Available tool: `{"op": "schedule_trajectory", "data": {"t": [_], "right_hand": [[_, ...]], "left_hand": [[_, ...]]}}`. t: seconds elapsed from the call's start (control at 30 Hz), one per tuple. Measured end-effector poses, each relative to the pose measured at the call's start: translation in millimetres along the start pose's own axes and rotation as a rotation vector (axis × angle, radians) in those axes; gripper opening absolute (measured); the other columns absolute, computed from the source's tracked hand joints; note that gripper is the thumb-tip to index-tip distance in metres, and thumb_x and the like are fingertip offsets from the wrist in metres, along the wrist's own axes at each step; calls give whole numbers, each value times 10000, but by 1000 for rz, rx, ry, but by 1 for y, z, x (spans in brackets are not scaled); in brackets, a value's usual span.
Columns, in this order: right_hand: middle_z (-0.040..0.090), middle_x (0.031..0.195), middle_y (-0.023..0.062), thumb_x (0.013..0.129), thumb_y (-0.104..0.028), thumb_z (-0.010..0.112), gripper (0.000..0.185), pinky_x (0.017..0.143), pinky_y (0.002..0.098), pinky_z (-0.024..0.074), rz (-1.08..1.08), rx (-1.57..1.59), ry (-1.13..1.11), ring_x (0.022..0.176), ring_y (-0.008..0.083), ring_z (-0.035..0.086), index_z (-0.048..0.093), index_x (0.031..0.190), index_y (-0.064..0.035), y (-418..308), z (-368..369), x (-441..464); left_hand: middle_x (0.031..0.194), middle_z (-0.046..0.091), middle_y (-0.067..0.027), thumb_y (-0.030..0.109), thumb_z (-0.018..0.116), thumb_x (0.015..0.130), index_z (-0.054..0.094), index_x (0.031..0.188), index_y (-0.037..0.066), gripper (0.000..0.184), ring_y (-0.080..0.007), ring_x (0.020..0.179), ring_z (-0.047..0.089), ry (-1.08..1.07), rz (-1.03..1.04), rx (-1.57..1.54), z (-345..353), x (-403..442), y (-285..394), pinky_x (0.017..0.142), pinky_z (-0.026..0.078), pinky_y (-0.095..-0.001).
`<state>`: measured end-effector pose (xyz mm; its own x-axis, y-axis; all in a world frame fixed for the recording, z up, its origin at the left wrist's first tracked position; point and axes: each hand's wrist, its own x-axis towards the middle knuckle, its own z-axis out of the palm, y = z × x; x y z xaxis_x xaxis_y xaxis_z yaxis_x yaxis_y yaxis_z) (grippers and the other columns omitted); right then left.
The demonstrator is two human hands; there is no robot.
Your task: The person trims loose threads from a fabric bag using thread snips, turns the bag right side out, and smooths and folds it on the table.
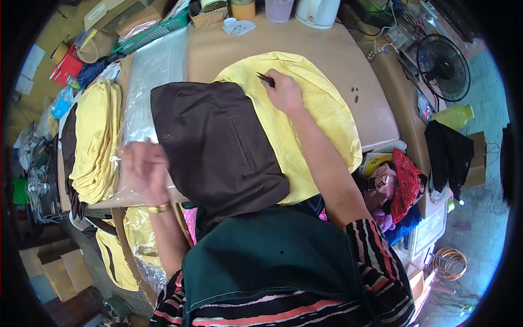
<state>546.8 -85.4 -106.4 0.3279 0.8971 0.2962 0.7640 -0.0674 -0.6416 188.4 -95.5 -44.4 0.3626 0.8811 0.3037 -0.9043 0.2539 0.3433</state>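
A dark brown cloth piece (218,136) with a long stitched slot lies across the near middle of the table, partly over a yellow cloth (327,125). My right hand (284,92) is closed on a small dark pointed tool (266,79), which looks like thread snips, above the yellow cloth. To the left of the brown cloth is my left hand (146,166), blurred by motion, with a gold bangle at the wrist. Whether its fingers hold anything cannot be made out. Clear plastic sheeting (158,71) lies beyond it.
Folded yellow cloths (95,141) are stacked at the left. Along the far edge stand a green basket (152,34), a purple cup (279,10) and a white container (317,12). A black fan (444,68) is at the right, above piled coloured fabrics (400,185).
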Motion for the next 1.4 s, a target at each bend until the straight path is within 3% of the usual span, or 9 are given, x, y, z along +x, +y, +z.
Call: {"op": "schedule_trajectory", "data": {"t": [0.07,0.17,0.33,0.63,0.83,0.93,1.1,1.17,1.4], "right_hand": [[681,820,156,856,-237,657,191,682,446,514,-10,-38,-1,788,352,660,648,971,-85,-2,0,0],[687,832,151,858,-253,654,201,688,444,515,13,-65,-13,800,352,663,653,978,-91,-5,-3,1],[686,836,169,871,-295,658,248,682,426,512,-26,-47,45,780,349,663,671,968,-68,12,6,16],[666,772,180,871,-286,662,258,641,405,492,-28,-16,82,705,335,649,673,948,-40,13,6,21],[672,781,166,867,-282,665,258,652,404,495,-19,9,81,715,328,651,666,953,-39,13,4,19],[677,792,158,861,-272,668,246,660,410,499,-20,-20,80,731,332,653,662,958,-45,14,6,19],[675,791,154,851,-241,673,210,665,418,503,-90,-48,61,748,342,655,658,960,-61,4,7,15],[673,785,157,844,-215,682,193,662,417,503,-119,-51,-30,745,344,655,655,953,-59,5,7,13],[678,814,159,826,-199,680,183,700,426,508,-31,57,-84,786,342,658,649,944,-63,-2,-6,12]], "left_hand": [[1035,623,-76,182,584,965,647,1002,45,156,-165,1085,526,362,242,460,66,11,-12,947,431,-317],[1094,641,-61,139,628,935,657,1095,40,190,-126,1022,557,355,310,1528,6,16,11,875,454,-287],[694,615,12,135,696,880,707,822,17,132,-47,614,547,187,-319,1531,54,-3,-56,561,414,-211],[792,568,-62,93,784,719,723,968,62,258,-260,765,560,-599,-38,1774,42,-33,-120,719,481,-319],[695,548,-67,11,691,816,687,797,48,41,-161,638,544,-72,21,1734,21,-40,-80,603,424,-295],[665,505,-8,293,492,1025,574,715,36,410,-118,612,444,569,300,1718,-27,-44,10,626,391,-304],[853,639,-117,379,403,1036,625,1070,-69,501,-203,816,600,443,370,2072,-7,5,56,794,459,-335],[966,665,-177,457,434,1007,522,1282,-89,618,-239,933,629,365,106,2025,-19,29,50,874,460,-349],[784,660,-87,551,570,906,565,1203,-112,726,-191,788,637,415,-678,1762,-52,127,6,740,484,-302]]}}
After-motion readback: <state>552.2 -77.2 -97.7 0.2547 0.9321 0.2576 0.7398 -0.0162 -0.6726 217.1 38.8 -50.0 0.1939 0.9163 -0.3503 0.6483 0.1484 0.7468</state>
